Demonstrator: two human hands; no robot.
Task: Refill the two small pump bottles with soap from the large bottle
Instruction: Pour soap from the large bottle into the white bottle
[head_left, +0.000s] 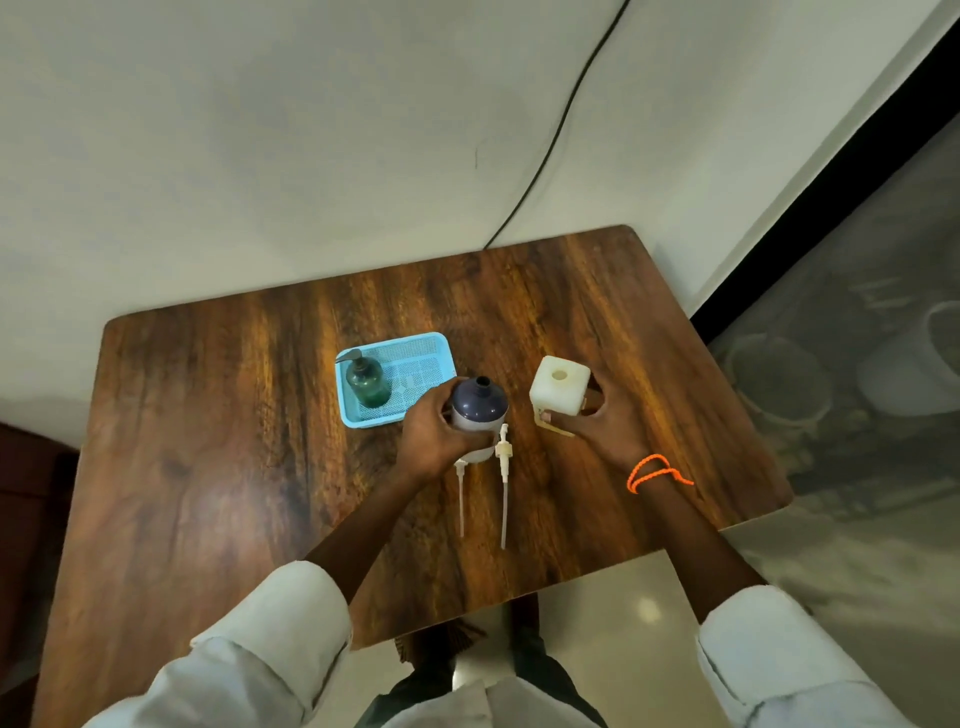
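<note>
My left hand (431, 431) grips a round bottle (477, 410) with a dark blue top and white body, standing upright on the table with its neck open. My right hand (597, 421) grips a white square bottle (560, 391), also upright with an open hole on top. Two white pump heads with long tubes (503, 483) (460, 493) lie flat on the table just in front of the round bottle. A green pump bottle (368, 382) with its pump on stands in the left end of a light blue basket (415, 387).
The brown wooden table (234, 441) stands against a white wall, with a black cable (550, 140) running down the wall behind it. The floor drops away past the table's right and near edges. An orange cord is around my right wrist.
</note>
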